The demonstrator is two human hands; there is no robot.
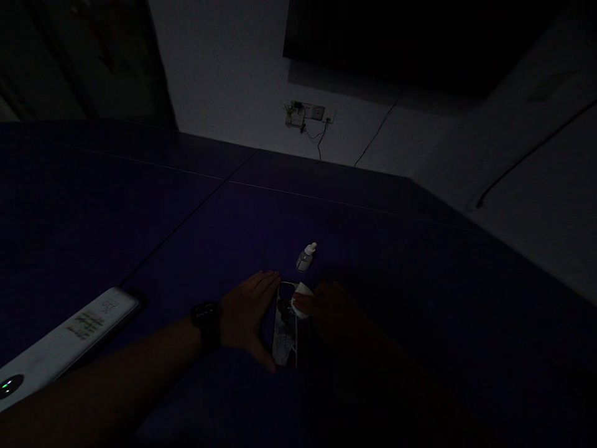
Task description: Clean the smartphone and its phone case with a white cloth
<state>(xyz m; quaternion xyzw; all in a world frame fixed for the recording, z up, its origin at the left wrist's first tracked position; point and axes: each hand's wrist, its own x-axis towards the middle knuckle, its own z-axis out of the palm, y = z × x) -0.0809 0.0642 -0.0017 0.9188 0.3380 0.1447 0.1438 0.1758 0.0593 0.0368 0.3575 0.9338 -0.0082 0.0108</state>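
A patterned phone case [284,339] with a large camera cut-out lies on the dark blue surface. My left hand [245,311], a black watch [205,316] at its wrist, spans the case's left side. Its fingertips are at the top left corner and its thumb at the bottom left corner, holding the case between them. In deep shadow, my right hand [331,308] pinches a folded white tissue [302,300] against the upper right part of the case. Just beyond the case is a small clear bottle [305,259] with a white cap.
A long white device [74,342] with a small green light lies at the left. Behind the blue surface [196,218] rises a pale wall [224,74] with a socket panel [310,113], hanging cables and a dark screen [396,43]. The room is very dim.
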